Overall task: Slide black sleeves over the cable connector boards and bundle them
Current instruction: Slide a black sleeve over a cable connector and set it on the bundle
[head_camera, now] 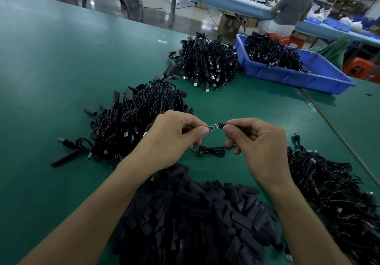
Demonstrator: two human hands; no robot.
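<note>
Because the left hand (174, 139) pinches only the near tip of the small bare connector board (212, 127), a chip-studded strip, between thumb and forefinger, it has little grip to spare. The right hand (261, 147) is clamped the same way on the short black tubular sleeve (222, 125), whose open end sits right at the board's far end, both held in the air above the green table mat (61, 79). The likeliest fault is a snag. The sleeve mouth looks narrow and soft, so if it meets the board tilted, a corner or a raised chip could catch the rim and buckle the tube instead of entering it. Forcing it then would probably twist the board out of the left pinch, or strain the joint where the thin black cable (211, 151) leaves it; that joint is not visible from here. The cable hangs in a loose loop beneath both hands, just above the mat. A wide pull could drag it into the heap of loose flat black sleeves (195, 213) near the wrists, or into the tangled pile of black cables (133, 120) just behind the left hand. Anything dropped into that heap would be black on black and slow to find. A squarer approach and a deeper pinch would lower these risks.
</note>
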